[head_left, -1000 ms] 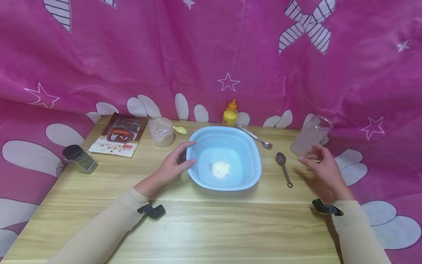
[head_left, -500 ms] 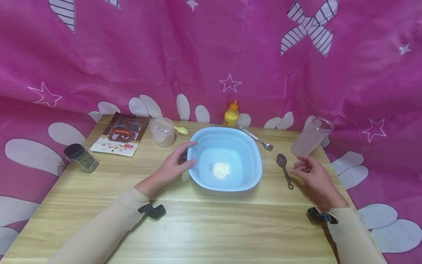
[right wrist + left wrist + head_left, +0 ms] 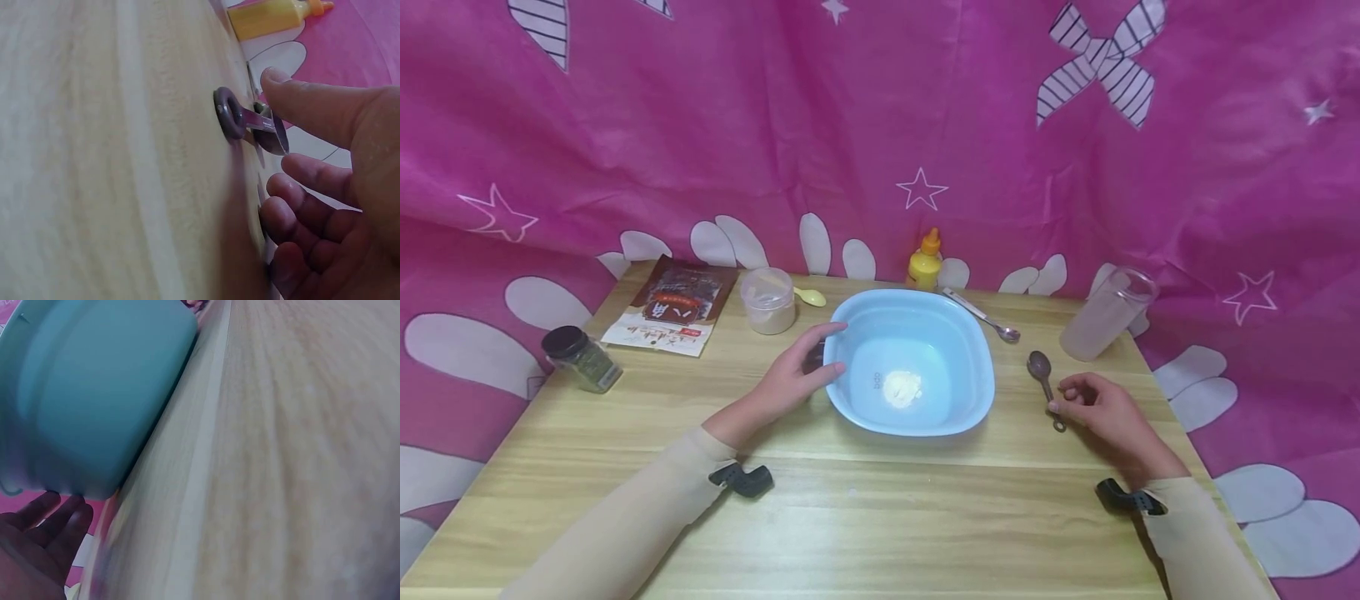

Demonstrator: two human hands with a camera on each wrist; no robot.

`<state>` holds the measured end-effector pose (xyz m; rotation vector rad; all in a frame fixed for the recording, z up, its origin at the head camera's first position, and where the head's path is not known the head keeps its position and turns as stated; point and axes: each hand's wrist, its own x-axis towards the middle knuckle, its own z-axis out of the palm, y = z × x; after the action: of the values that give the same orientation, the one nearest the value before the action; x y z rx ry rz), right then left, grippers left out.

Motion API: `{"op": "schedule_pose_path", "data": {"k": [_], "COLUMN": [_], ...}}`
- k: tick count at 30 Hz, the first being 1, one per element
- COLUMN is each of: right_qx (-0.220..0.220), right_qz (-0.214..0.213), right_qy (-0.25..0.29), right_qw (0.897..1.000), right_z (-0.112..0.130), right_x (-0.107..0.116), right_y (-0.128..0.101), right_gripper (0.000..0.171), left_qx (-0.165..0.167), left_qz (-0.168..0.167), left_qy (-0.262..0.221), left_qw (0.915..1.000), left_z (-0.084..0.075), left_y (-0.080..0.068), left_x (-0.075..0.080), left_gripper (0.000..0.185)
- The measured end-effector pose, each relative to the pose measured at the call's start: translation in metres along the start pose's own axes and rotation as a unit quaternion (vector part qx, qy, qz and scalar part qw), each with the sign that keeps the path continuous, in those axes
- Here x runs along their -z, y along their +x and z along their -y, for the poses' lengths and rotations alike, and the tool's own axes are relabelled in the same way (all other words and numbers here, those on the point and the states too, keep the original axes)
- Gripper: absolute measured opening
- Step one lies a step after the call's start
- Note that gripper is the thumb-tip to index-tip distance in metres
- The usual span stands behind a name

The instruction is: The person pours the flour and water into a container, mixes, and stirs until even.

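The light blue basin stands mid-table with a patch of white powder on its bottom. My left hand is at its left side, thumb and index finger spread over the rim. In the left wrist view, the other fingers lie fairly straight against the outer wall. A dark brown spoon lies right of the basin, its ringed handle towards me. My right hand is beside that handle; in the right wrist view its thumb and fingers are apart, with nothing held.
Behind the right hand stands a clear cup of cloudy liquid. A metal spoon and yellow squeeze bottle are behind the basin. Leftwards are a powder tub, yellow spoon, brown-white packet and dark-lidded jar.
My right hand has come away from the cup, moving down and left to the brown spoon's handle. The left hand has stayed at the basin.
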<state>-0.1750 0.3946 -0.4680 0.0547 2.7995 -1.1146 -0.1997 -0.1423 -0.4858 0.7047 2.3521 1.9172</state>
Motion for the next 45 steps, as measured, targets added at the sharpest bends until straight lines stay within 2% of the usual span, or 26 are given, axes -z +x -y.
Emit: {"op": "schedule_pose_path", "data": {"k": [7,16,27,38,45], "right_qx": [-0.010,0.011,0.014,0.020,0.017], "right_qz": [0.009,-0.005,-0.004,-0.017,-0.023], "right_qy": [-0.008,-0.043,-0.069,-0.084,-0.067], "right_qw": [1.000,0.999,0.998,0.996,0.997], "right_z": [0.0000,0.0010,-0.0017,-0.0036,-0.0029], "right_x": [-0.0017,-0.0026,-0.0044,-0.0075,-0.0073], "right_y": [-0.0013,0.0005,0.0021,0.0054,0.0047], "right_gripper": [0.058,0.053,0.039,0.030,0.027], "left_qx": [0.002,-0.015,-0.008,-0.005,-0.005], "left_qz": [0.001,-0.001,0.005,0.005,0.005], "left_qy": [0.004,0.003,0.005,-0.004,0.000], "left_qw": [1.0000,0.9999,0.9999,1.0000,1.0000], "left_z": [0.0002,0.0055,0.0035,0.0031,0.0014], "left_y": [0.0001,0.0034,0.0013,0.0013,0.0009], "left_x": [-0.0002,0.0008,0.0002,-0.0001,-0.0002], "left_gripper": [0.063,0.062,0.063,0.062,0.063]}}
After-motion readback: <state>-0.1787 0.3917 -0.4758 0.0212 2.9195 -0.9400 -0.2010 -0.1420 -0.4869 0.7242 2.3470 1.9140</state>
